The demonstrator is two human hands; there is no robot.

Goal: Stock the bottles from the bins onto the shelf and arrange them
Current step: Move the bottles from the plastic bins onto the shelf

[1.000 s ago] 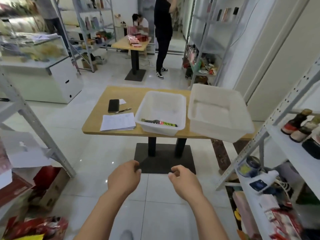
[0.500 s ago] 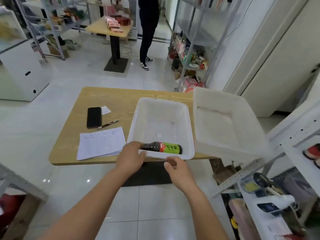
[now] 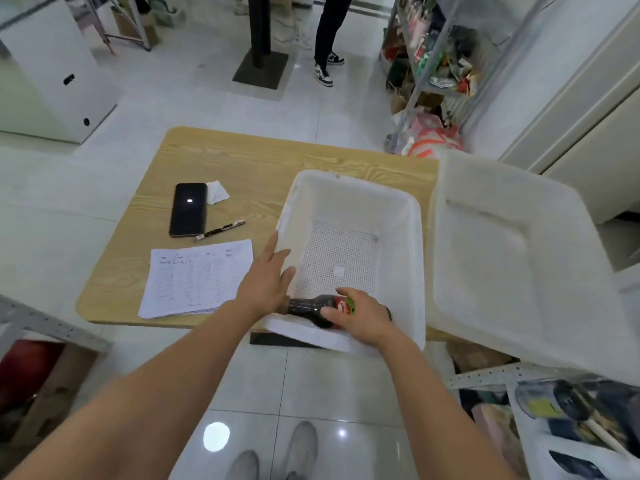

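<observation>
Dark bottle (image 3: 306, 306) lies at six o'clock in the white bin (image 3: 417, 244), right hand (image 3: 363, 318) curled round it; left hand (image 3: 266, 284), straight-fingered, touches the bin's nine o'clock wall.

Left hand (image 3: 266, 284): centre frame, fingers straight, spread.
Right hand (image 3: 362, 317): just right, fingers curled round bottle (image 3: 306, 306).

A shop storeroom, shown by metal shelving (image 3: 443, 89) crammed with colourful packaged goods (image 3: 450, 69).

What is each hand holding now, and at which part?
The right hand grips the dark bottle around its labelled body; the left hand holds nothing.
</observation>
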